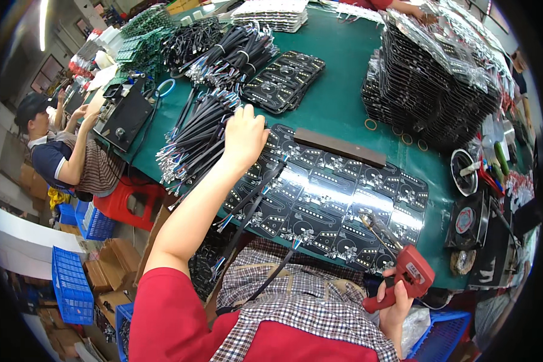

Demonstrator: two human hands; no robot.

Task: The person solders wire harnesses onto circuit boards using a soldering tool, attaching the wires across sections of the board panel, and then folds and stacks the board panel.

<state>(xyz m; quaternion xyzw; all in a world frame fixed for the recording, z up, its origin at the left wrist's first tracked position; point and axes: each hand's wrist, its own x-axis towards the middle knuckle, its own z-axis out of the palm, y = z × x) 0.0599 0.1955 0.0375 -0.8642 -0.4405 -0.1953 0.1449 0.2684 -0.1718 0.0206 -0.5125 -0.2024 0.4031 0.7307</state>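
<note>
Checked apron over a red shirt fills the lower edge, nearest the lens. Right hand: closed round the grip of a red soldering gun, its metal tip angled up and left over the near edge of the circuit boards, apparently kept ready just short of the work. Left hand: arm stretched forward, fingers curled down onto the bundle of black cables at the boards' far left corner; whether it has a cable pinched cannot be told. Circuit boards: black panels laid flat in rows on the green tabletop, directly before the person, several black leads already trailing off their near edge toward the lap. Dark bar: lies along the boards' far edge. Further cable bundles and a stack of bagged black boards stand beyond. Co-worker in a striped shirt sits at the left.
</note>
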